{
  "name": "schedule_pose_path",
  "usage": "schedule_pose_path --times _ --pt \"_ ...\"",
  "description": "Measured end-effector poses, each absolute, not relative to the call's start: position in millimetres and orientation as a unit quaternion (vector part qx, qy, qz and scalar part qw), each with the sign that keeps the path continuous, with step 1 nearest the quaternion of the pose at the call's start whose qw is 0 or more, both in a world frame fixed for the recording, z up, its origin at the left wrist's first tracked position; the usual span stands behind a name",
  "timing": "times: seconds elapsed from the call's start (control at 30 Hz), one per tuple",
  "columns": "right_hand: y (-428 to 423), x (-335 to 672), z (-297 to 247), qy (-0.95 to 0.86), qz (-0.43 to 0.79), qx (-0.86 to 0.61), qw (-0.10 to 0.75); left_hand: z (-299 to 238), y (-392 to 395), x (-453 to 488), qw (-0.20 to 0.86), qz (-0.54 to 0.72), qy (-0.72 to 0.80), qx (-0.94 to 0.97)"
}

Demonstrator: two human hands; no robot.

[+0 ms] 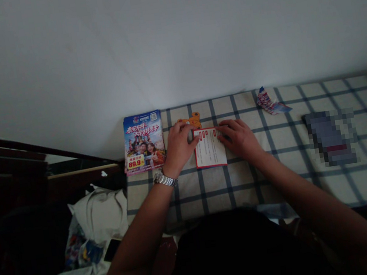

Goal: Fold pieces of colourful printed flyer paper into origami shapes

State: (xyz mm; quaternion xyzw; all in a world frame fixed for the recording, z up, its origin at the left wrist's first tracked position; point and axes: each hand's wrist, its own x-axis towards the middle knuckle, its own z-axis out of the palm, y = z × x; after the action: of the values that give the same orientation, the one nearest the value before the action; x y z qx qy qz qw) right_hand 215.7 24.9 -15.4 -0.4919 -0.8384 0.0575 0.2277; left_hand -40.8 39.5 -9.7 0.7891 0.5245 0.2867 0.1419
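A white card with a red border lies flat on the checked cloth. My left hand, with a metal watch at the wrist, presses its fingers on the card's upper left edge. My right hand rests with curled fingers on the card's upper right corner. An orange cut-out shape lies just beyond my left hand, partly hidden by it.
A colourful flyer lies at the cloth's left end. A torn printed scrap lies near the wall. A dark blurred object sits at the right. White bags and clutter lie on the floor at the left.
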Motion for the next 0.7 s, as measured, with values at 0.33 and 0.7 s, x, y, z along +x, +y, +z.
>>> schedule_pose_path --times 0.33,0.7 --pt "9.4 221.6 -12.8 -0.844 0.084 -0.466 0.251 -12.1 41.0 -40.1 0.143 0.283 0.532 0.785" --pt "3.1 227.1 -19.0 -0.859 0.089 -0.449 0.229 -11.6 38.8 -39.6 0.14 0.281 0.528 0.789"
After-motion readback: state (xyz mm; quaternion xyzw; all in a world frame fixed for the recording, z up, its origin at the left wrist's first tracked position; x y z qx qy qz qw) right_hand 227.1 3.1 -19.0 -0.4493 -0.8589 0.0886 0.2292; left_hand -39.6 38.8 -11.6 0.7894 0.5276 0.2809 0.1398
